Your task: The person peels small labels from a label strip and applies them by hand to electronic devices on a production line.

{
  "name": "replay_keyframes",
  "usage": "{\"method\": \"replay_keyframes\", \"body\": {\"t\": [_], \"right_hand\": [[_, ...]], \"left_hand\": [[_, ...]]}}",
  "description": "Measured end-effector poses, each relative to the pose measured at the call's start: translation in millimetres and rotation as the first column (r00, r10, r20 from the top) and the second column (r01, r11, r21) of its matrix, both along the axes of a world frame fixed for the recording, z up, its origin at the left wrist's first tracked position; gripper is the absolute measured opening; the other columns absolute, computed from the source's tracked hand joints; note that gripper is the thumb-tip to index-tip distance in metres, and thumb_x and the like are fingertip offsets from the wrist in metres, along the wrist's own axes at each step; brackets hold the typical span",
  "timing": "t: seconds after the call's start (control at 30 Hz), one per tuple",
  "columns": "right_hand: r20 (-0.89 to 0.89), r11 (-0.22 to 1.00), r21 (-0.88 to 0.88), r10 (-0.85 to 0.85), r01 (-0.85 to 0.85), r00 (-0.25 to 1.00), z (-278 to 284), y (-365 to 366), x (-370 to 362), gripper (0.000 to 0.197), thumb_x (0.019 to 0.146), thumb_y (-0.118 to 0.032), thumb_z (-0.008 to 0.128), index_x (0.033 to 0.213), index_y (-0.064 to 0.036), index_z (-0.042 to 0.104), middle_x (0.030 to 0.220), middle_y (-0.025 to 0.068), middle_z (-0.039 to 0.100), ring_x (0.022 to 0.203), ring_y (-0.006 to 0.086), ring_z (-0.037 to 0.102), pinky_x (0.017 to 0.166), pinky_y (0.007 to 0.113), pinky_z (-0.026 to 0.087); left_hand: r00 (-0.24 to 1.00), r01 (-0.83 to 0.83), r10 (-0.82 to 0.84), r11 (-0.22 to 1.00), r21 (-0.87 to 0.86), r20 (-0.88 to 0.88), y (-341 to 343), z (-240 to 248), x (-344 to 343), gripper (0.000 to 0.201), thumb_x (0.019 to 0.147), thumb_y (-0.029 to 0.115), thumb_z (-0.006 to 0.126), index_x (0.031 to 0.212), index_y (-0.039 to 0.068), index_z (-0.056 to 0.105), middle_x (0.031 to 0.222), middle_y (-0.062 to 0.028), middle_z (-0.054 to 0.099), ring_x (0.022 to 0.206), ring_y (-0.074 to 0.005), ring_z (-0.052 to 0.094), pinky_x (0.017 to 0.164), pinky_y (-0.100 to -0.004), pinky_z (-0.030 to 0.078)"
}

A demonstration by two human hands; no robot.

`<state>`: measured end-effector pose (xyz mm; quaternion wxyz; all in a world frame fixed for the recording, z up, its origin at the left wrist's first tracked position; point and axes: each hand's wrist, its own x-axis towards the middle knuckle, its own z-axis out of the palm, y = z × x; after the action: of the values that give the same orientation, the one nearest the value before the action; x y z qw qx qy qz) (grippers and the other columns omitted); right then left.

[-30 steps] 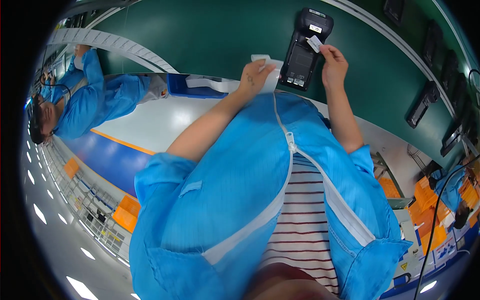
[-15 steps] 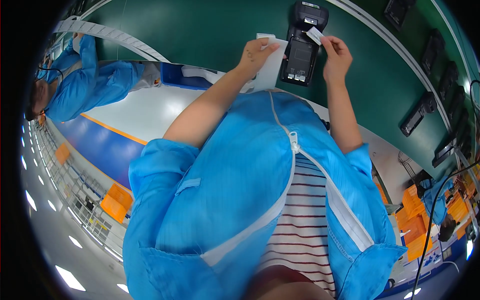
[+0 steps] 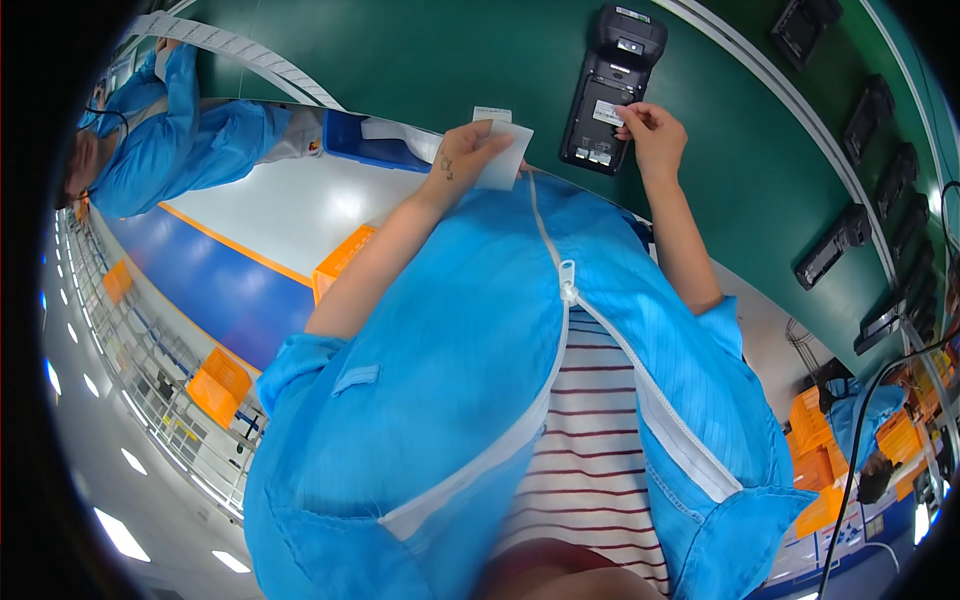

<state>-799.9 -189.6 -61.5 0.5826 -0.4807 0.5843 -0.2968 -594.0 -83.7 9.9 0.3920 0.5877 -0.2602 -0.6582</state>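
Observation:
A black handheld terminal (image 3: 614,75) lies back side up on the green bench, its rear recess exposed. My right hand (image 3: 655,142) pinches the right edge of a small white printed label (image 3: 605,112), which lies over the recess; whether it is stuck all along cannot be made out. Left of the terminal, my left hand (image 3: 463,158) grips a white label backing sheet (image 3: 507,160) between thumb and fingers. A printed part of the sheet shows just beyond those fingers.
The green bench (image 3: 430,60) carries a metal rail on its right side. Past the rail lie several similar black terminals (image 3: 835,245). A long white label strip (image 3: 240,68) curves at the far left, near a blue bin (image 3: 345,145) and a co-worker in blue (image 3: 150,160).
My right hand has brought the label down and left onto the terminal's recess. My left hand has drawn away to the left and nearer me with the backing sheet.

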Motion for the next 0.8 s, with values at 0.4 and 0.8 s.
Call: {"method": "replay_keyframes", "body": {"t": [0.4,0.8], "right_hand": [[-0.008,1.000,-0.009,-0.018,0.018,1.000,0.1,2.2,2.2,0.011,0.068,-0.007,0.064,0.071,0.0026,0.059,0.059,0.0053,0.057,0.049,0.0094,0.055,0.048,0.019,0.046],[-0.111,0.998,-0.059,0.015,-0.022,0.994,6.8,1.8,7.7,0.011,0.068,-0.007,0.064,0.071,0.0020,0.058,0.058,0.0052,0.057,0.048,0.0085,0.055,0.047,0.018,0.045]], "left_hand": [[0.998,-0.034,0.033,0.999,-0.019,-0.061,3.6,-0.5,3.8,0.022,0.083,0.018,0.048,0.096,0.000,0.049,0.078,-0.0104,0.059,0.068,-0.0144,0.059,0.062,-0.0234,0.047],[0.991,-0.049,0.048,0.999,-0.001,-0.121,2.2,-2.7,3.3,0.023,0.083,0.021,0.046,0.094,0.000,0.049,0.076,-0.0105,0.059,0.067,-0.0145,0.058,0.061,-0.0237,0.047]]}}
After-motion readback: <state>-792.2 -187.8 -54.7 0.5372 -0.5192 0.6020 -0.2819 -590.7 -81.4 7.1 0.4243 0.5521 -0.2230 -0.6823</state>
